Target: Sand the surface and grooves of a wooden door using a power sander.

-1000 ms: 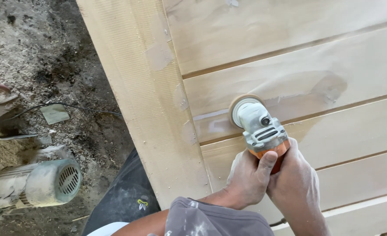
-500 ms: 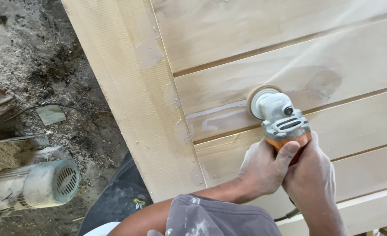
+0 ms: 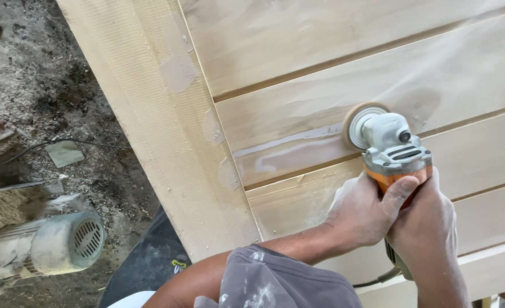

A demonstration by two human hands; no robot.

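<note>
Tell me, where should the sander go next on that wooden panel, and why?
Probably a little further right along the same board. Both hands, left hand and right hand, grip the sander, whose disc sits on a plank of the wooden panel. A darker patch lies just right of the disc.

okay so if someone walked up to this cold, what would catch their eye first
Probably the grey-and-orange angle grinder, gripped by both dusty hands, left hand and right hand, its sanding disc pressed on the pale wooden panel at centre right. Next, a whitish sanded streak left of the disc, and a dust-coated electric motor on the littered ground, lower left.
</note>
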